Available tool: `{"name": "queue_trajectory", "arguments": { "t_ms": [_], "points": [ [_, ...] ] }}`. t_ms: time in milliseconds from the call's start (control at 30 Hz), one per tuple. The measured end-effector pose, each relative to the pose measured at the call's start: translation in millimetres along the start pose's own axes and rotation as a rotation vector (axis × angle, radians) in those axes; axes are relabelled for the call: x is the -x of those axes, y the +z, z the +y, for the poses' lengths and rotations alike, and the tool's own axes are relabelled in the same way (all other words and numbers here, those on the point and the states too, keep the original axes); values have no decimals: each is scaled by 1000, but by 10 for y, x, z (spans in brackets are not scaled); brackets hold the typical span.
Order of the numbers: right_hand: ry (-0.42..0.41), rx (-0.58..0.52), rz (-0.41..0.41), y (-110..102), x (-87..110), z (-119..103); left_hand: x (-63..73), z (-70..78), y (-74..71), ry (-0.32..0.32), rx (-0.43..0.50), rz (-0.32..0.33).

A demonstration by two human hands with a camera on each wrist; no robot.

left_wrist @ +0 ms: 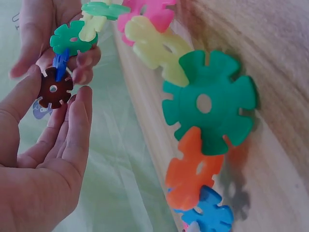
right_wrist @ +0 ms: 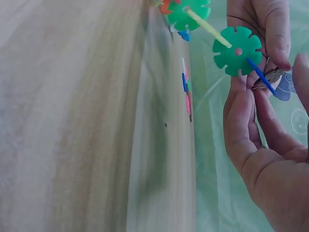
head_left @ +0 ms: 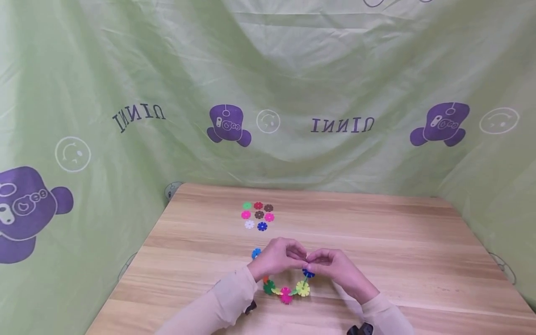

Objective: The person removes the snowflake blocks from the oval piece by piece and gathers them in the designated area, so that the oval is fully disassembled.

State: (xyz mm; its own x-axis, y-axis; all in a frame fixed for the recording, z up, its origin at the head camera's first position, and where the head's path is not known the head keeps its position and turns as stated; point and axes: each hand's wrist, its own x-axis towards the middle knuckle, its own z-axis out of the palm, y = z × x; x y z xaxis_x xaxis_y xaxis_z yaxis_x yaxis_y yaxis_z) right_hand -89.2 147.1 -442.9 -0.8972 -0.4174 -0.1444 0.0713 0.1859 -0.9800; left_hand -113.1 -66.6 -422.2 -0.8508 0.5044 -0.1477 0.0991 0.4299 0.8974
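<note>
A chain of flower-shaped plastic discs with slotted edges curves below my hands. My left hand (left_wrist: 43,169) pinches a brown disc (left_wrist: 54,89) between thumb and fingers. Against it stands a blue disc (left_wrist: 61,65), edge-on, at the chain's end by a green disc (left_wrist: 72,37). My right hand (right_wrist: 270,174) is around this end: its fingers are close behind the discs, its thumb apart from them. Further along the chain are a pink disc (head_left: 286,295), a dark green disc (left_wrist: 207,101), an orange disc (left_wrist: 193,166) and a light blue disc (left_wrist: 212,210).
Several loose discs lie farther back on the wooden table (head_left: 377,232), among them a white disc (head_left: 249,224) and a dark blue disc (head_left: 262,226). A green printed cloth (head_left: 293,163) hangs behind the table and along both sides.
</note>
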Motion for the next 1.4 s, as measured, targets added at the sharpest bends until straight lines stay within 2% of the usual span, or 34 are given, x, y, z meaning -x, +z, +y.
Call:
{"name": "queue_trajectory", "arguments": {
  "t_ms": [100, 367, 633, 967, 1267, 1400],
  "points": [
    [-13, 21, -23, 2, 1, 8, 4, 8, -12, -7, 10, -4],
    [-18, 66, 7, 18, 0, -26, 8, 28, -11, -40, 76, -16],
    [-25, 123, 36, 44, 16, -57, -11, -15, 35, -32, 82, 6],
    [-19, 102, 80, 67, 10, -59, -38, -13, 29, -19, 142, 0],
    [-26, 72, 136, 101, 4, -117, -59, 6, 42, -38, 176, 38],
    [-19, 84, 133, 128, 8, -100, -81, -18, 3, -39, 207, 106]
  ]
}}
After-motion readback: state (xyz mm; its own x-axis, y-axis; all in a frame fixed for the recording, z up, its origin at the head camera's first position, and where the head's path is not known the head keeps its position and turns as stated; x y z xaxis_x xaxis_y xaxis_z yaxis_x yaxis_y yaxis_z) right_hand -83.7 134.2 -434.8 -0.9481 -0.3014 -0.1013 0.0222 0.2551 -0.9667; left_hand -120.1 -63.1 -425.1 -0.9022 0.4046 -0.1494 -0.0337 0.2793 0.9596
